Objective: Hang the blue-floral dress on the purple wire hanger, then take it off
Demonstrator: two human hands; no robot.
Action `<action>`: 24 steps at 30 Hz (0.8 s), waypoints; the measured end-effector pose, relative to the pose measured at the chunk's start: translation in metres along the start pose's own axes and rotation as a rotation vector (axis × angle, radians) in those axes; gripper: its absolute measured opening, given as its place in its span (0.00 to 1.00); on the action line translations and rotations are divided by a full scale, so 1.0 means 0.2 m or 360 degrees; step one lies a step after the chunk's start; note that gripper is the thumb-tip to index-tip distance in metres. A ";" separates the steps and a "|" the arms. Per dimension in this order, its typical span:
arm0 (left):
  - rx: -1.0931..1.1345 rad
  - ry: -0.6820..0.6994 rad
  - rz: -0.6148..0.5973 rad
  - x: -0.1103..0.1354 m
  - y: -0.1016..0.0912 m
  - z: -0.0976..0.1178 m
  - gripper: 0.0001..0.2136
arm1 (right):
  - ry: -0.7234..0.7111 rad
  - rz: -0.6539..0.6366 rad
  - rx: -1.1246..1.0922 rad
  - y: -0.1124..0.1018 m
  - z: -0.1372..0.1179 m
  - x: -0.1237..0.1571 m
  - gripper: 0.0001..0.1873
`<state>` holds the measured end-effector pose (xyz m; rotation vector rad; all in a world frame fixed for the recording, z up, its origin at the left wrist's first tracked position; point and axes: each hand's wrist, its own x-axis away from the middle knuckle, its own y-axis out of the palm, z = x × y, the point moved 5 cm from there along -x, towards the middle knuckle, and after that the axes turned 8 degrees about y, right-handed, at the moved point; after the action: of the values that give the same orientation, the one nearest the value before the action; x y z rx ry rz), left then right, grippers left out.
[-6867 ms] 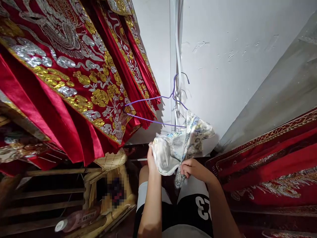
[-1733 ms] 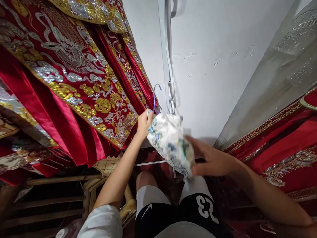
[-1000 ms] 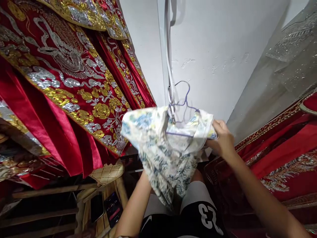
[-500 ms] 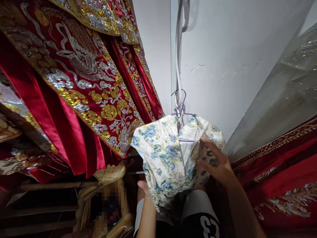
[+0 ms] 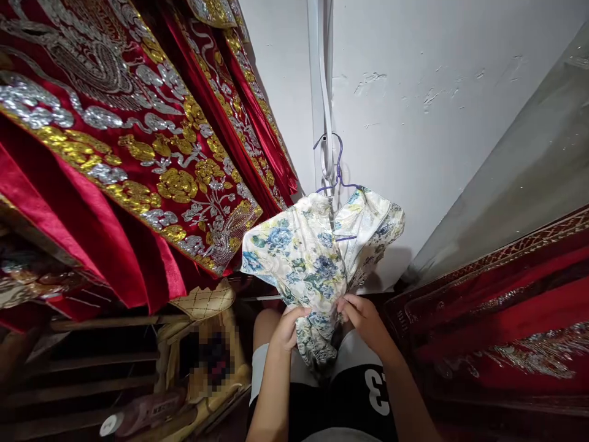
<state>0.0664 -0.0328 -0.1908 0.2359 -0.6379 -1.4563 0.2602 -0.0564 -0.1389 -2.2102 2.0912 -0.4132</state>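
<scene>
A white blouse with blue and yellow flowers hangs on a purple wire hanger, its front partly open at the neck. The hanger hooks onto a white strap that runs down the wall. My left hand grips the blouse's lower left side, thumb on the front. At the right front edge, my right hand pinches the cloth with thumb and fingers. The blouse bunches and narrows below the hands, over my lap.
Red cloth with gold and silver sequins hangs at the left. A bamboo chair stands low at the left, with a capped bottle beside it. Red fringed cloth lies at the right, below a white wall.
My right hand has moved from the blouse's right shoulder side down to its front edge and closed on it. My left hand has risen and gripped the left side. The view has shifted.
</scene>
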 end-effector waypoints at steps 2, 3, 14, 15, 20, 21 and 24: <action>-0.0180 0.0284 0.0255 -0.03 -0.08 0.06 0.19 | 0.0045 0.0065 -0.0065 -0.02 0.03 0.00 0.17; -0.0282 0.0487 0.0436 -0.04 -0.13 0.10 0.18 | 0.0060 0.0071 -0.0086 -0.02 0.04 -0.01 0.17; -0.1339 0.1439 0.0107 0.13 0.15 -0.12 0.10 | 0.0092 -0.0122 -0.0286 0.15 0.06 -0.02 0.14; -0.1363 0.1372 -0.0053 0.13 0.19 -0.16 0.08 | 0.0120 -0.0133 -0.0280 0.14 0.07 -0.01 0.13; -0.1366 0.1135 -0.0334 0.11 0.26 -0.18 0.10 | 0.0177 -0.0055 -0.0503 0.05 0.04 -0.04 0.13; -0.1382 0.1098 -0.0350 0.11 0.25 -0.18 0.10 | 0.0176 0.0005 -0.0561 0.02 0.00 -0.06 0.14; -0.1428 0.0997 -0.0421 0.15 0.26 -0.23 0.07 | 0.0083 0.0226 -0.0640 -0.13 -0.24 -0.15 0.17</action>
<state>0.1344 -0.0653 -0.1931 0.0539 0.5833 -1.6659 0.2725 -0.0180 -0.0919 -2.2379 2.5272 -0.0396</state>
